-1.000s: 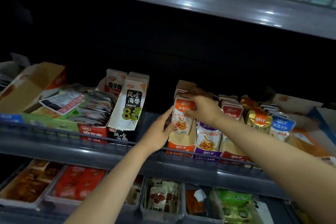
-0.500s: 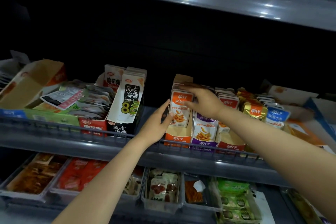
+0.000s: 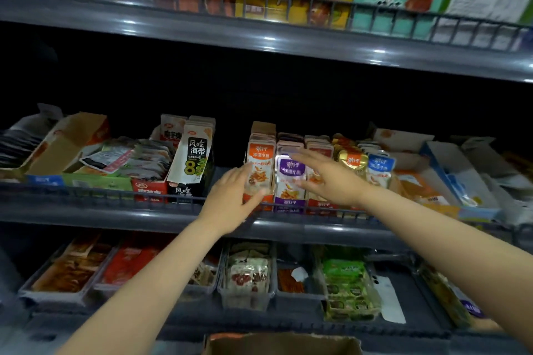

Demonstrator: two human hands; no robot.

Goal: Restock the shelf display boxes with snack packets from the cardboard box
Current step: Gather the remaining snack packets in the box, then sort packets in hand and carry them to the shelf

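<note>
An orange display box (image 3: pixel 261 201) of upright orange snack packets (image 3: pixel 260 158) stands on the middle shelf, with a purple box (image 3: pixel 289 204) of purple packets (image 3: pixel 290 170) right of it. My left hand (image 3: pixel 230 199) lies against the left front of the orange packets, fingers nearly straight. My right hand (image 3: pixel 326 176) hovers with straight fingers in front of the purple and red packets, holding nothing. The cardboard box's top edge (image 3: pixel 281 340) shows at the bottom centre.
A wire rail (image 3: pixel 115 196) runs along the middle shelf's front edge. Left stand a black-and-white seaweed box (image 3: pixel 193 161) and a green box of loose packets (image 3: pixel 95 181). Gold (image 3: pixel 352 163) and blue packets (image 3: pixel 380 167) stand to the right. Clear trays (image 3: pixel 246 277) fill the lower shelf.
My right hand has let go of the orange packets' top and moved right and outward, fingers straightened. My left hand stays at the orange stack. The view has tilted up and pulled back.
</note>
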